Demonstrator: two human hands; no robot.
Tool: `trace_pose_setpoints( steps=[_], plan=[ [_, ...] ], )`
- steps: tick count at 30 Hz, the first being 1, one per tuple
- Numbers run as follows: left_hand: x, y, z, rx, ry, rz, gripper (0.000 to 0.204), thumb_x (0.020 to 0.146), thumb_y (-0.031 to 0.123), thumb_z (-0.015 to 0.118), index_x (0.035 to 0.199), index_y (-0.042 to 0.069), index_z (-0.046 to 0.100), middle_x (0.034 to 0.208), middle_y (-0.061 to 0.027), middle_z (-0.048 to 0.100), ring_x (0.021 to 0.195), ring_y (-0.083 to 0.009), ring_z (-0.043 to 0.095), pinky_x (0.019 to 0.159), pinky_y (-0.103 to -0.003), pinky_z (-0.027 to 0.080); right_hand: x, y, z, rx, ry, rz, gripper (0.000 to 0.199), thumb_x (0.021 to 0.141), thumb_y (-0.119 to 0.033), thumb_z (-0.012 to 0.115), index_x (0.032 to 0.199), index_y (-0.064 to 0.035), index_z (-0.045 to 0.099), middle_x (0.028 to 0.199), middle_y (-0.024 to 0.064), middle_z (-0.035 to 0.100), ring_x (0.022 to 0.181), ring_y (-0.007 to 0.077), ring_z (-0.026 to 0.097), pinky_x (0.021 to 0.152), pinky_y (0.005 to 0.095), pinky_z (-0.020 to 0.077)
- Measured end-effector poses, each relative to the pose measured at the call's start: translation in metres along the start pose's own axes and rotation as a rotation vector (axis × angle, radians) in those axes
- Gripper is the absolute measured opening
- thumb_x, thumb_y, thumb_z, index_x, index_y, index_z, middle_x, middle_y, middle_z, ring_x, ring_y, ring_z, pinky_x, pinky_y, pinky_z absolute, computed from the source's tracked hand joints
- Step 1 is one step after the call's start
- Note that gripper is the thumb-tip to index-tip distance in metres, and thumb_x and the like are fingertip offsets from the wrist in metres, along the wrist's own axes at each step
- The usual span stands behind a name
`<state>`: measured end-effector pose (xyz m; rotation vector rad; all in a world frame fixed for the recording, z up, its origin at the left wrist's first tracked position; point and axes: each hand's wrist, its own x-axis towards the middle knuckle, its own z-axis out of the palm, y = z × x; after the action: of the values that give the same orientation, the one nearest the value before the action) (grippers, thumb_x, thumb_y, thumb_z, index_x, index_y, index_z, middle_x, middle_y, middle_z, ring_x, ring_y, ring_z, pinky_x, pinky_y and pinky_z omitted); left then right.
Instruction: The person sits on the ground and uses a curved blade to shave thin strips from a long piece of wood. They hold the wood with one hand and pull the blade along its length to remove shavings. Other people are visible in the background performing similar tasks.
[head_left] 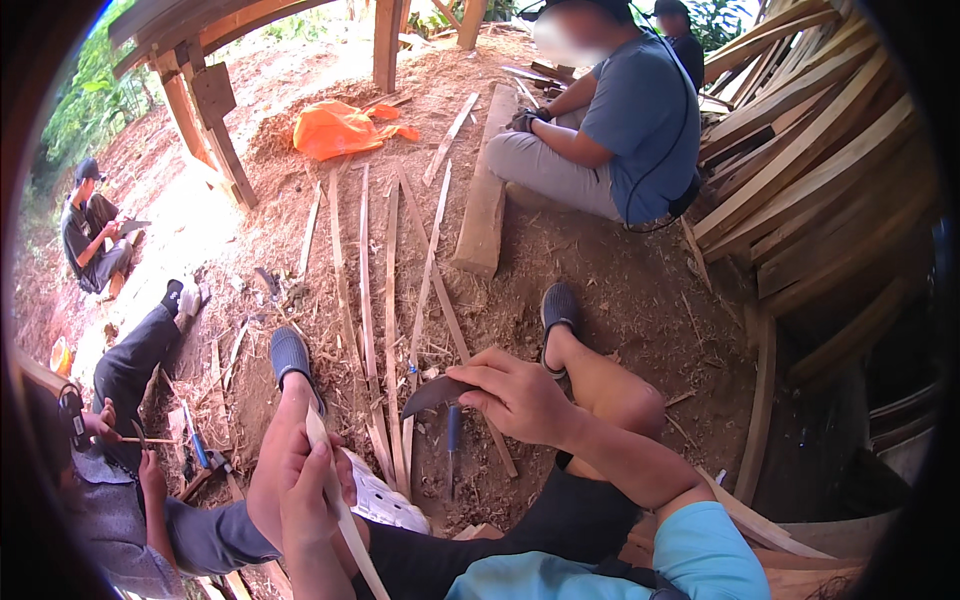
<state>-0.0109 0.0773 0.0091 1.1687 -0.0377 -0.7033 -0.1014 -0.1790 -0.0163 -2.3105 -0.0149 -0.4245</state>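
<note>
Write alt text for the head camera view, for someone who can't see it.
Seated on dirt ground, a person holds a pale wood strip in the left hand and a curved dark blade in the right hand; other people sit working nearby.

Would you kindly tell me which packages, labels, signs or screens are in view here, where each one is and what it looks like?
Orange plastic bag: crumpled on the dirt at upper left, beside the wooden post.
White printed sheet: flat on the ground by the person's leg, dark markings, too small to make out.
No signs or screens in view.
</note>
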Motion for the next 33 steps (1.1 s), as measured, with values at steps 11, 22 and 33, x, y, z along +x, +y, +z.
trace_pose_setpoints(
  steps=[11,22,33],
  plan=[
    [0.01,0.002,0.013,0.035,-0.112,0.033,0.018,0.093,0.018,0.045,0.101,0.002,0.046,0.064,-0.0071,0.051,0.046,-0.0125,0.047,0.042,-0.022,0.041,0.015,-0.01,0.001,-0.006,-0.026,-0.018,0.028,0.083,-0.019,0.064,0.11,-0.011,0.063,0.094,0.0053,0.062,0.071,0.0244,0.063,0.06,0.0324,0.0508],
    [0.01,-0.001,0.031,0.224,0.112,0.05,0.02,0.09,0.013,0.045,0.105,-0.001,0.046,0.072,-0.0073,0.052,0.048,-0.0089,0.045,0.037,-0.019,0.036,0.019,-0.02,-0.007,0.061,-0.002,0.004,0.028,0.082,-0.014,0.065,0.11,-0.0079,0.062,0.096,0.0071,0.062,0.076,0.0239,0.064,0.064,0.0312,0.0515],
    [0.015,-0.01,0.035,0.18,0.054,0.097,0.018,0.092,0.011,0.047,0.107,0.001,0.047,0.078,-0.0062,0.053,0.04,-0.0054,0.041,0.036,-0.016,0.032,0.016,-0.014,-0.002,0.079,-0.059,-0.047,0.029,0.082,-0.016,0.065,0.11,-0.0088,0.06,0.094,0.0061,0.061,0.075,0.0256,0.063,0.063,0.0323,0.0511]
  ],
)
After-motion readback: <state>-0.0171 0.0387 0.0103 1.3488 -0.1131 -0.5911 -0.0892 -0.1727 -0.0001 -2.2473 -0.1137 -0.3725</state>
